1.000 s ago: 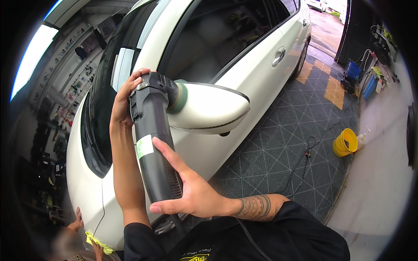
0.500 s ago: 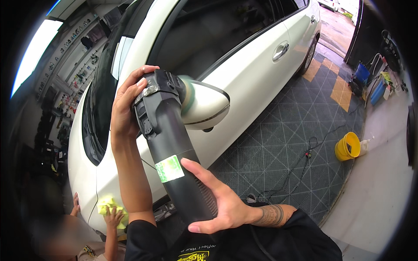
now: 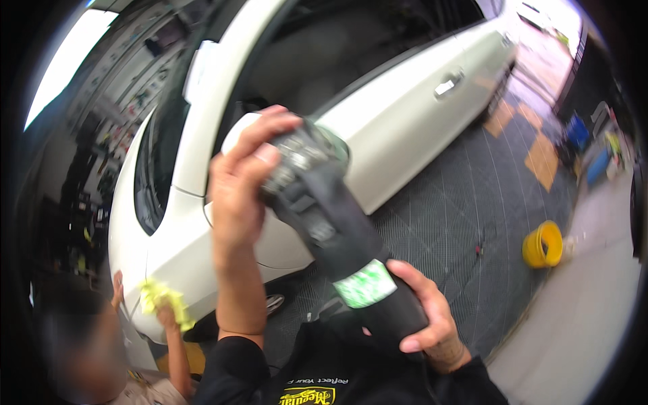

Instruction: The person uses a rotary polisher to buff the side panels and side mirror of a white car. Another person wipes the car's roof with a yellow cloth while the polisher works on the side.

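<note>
**Polisher (image 3: 347,233) held up beside white car (image 3: 405,94)**

Your left hand (image 3: 239,185) curls over the polisher's blurred head; your right hand (image 3: 439,320) clasps its rear end, below the green-and-white label (image 3: 365,283). Tool slants across your front, greenish pad (image 3: 339,145) at the far end; whether the pad touches the car, cannot tell. White side mirror (image 3: 236,131) partly hidden behind your left hand. Lower left, a co-worker's hand (image 3: 166,314) on a yellow cloth (image 3: 158,295) at the car's front. Right, a yellow bucket (image 3: 540,246) on dark floor tiles (image 3: 432,229).

Polisher (image 3: 347,226) looks matt black plastic (head end (image 3: 297,156) too blurred to judge); car door (image 3: 405,128) glossy, smooth white paint; side window (image 3: 358,47) dark glass; floor tiles (image 3: 439,216) matt, finely ribbed; bucket (image 3: 535,247) yellow plastic.
</note>
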Available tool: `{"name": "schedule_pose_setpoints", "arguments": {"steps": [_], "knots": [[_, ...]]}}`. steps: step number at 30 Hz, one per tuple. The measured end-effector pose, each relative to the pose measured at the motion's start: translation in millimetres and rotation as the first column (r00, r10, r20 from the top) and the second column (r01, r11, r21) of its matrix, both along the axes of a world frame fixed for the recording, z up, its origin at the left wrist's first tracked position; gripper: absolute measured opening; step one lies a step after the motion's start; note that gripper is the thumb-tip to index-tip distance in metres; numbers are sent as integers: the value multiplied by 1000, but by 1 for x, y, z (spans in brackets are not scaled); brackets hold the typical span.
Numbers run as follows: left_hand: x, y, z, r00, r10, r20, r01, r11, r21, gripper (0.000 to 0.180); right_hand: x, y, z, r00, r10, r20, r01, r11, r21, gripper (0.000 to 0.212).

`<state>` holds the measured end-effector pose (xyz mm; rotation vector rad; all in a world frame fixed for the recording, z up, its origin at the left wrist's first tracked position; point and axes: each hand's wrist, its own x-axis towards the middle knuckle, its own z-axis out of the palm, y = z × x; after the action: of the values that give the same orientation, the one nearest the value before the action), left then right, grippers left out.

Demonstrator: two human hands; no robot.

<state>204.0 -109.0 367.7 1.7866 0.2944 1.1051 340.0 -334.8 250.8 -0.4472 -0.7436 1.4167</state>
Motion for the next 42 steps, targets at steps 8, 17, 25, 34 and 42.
{"name": "schedule_pose_setpoints", "arguments": {"steps": [8,17,25,34,42], "knots": [[-15,-38,-34,988,136,74,-146,977,155,29,12,-21,-41,954,-281,102,286,957,-37,57],[-63,50,-32,955,23,295,30,984,-174,33,-33,67,17,854,-124,505,22,979,204,89],[-100,148,-1,949,-123,289,236,886,-400,35,-98,139,70,865,-19,501,-66,986,151,92],[-124,208,-13,897,-237,373,398,800,-448,34,-146,191,79,788,-109,605,-33,975,218,97],[-156,209,-74,837,-103,537,366,835,-411,31,-150,195,59,695,66,716,-138,989,43,93]]}}
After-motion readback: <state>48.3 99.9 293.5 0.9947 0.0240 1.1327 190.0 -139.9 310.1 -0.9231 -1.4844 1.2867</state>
